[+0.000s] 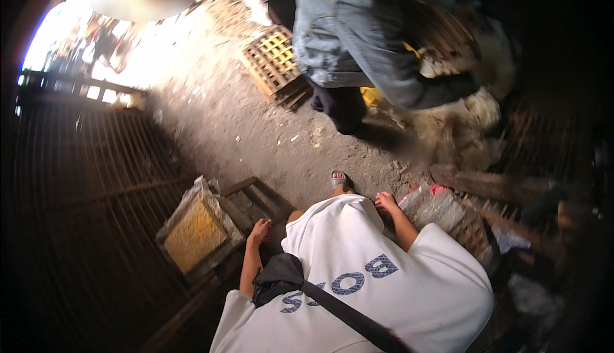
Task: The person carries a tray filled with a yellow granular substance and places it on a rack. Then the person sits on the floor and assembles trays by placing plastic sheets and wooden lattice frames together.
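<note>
My left hand [259, 231] hangs beside my left thigh with its fingers loosely apart and nothing seen in it. Close to it is a low dark wooden frame [246, 202]. Left of that hand lies a block with a rough yellow-tan face [195, 234], partly wrapped in clear plastic. My right hand [385, 203] is by my right knee, fingers slightly bent and apart, with no object visible in it. Right of it are clear plastic wrapping [438, 209] and a small red-pink piece [438, 188].
A person in a denim jacket [358, 33] bends over pale, crumpled sheets [470, 119] at the far right. A slatted wooden crate [272, 58] stands behind on the dirt floor [256, 129]. Dark slatted racks [96, 161] line the left; a wooden beam [492, 183] lies right.
</note>
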A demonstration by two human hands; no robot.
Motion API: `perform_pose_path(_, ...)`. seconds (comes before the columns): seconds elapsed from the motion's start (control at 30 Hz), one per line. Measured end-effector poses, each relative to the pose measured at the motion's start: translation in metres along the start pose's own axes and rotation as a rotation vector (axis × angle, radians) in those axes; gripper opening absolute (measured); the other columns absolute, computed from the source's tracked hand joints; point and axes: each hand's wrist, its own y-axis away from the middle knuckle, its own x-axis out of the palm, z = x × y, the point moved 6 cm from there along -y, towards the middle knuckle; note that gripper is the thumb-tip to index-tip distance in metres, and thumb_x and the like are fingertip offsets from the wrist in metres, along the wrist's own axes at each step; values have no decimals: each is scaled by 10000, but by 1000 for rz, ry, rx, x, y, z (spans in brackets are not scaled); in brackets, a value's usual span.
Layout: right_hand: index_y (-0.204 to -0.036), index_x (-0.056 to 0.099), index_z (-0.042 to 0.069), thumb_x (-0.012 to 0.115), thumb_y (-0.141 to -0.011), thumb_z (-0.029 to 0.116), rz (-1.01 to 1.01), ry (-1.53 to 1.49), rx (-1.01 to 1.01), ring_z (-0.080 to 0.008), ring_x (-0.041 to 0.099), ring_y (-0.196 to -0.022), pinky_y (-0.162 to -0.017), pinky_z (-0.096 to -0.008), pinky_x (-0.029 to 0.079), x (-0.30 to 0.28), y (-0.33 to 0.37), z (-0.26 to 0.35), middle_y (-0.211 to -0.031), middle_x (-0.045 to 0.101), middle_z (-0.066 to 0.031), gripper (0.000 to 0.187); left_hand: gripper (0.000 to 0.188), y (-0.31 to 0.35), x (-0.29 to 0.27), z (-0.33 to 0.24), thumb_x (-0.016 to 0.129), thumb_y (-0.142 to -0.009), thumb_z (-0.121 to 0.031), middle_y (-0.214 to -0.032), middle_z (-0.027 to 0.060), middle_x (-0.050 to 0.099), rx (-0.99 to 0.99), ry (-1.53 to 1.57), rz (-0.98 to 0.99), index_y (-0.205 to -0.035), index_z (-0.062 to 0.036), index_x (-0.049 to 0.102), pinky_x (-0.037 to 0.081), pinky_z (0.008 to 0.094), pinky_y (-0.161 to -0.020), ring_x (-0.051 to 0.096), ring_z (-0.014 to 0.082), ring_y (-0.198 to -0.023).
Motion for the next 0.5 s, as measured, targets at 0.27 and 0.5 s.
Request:
perform_pose_path(0.27,-990,538,135,502,-912,391,0,117,21,-182,616,-716,-624,-380,494,2,-17,45,-827,616,-56,270,409,17,-34,31,489,-943,-404,-1077,55,558,2,131,-18,-1247,-129,490,485,396,-745,585,205,-900)
perform_pose_path(0.5,-1010,543,119,512,-908,375,29,60,-90,-189,625,-714,-614,-370,498,110,12,76,-808,624,-53,277,401,5,-93,47,486,-950,-399,-1035,38,561,96,287,18,-1242,-123,494,488,349,-700,584,176,-845)
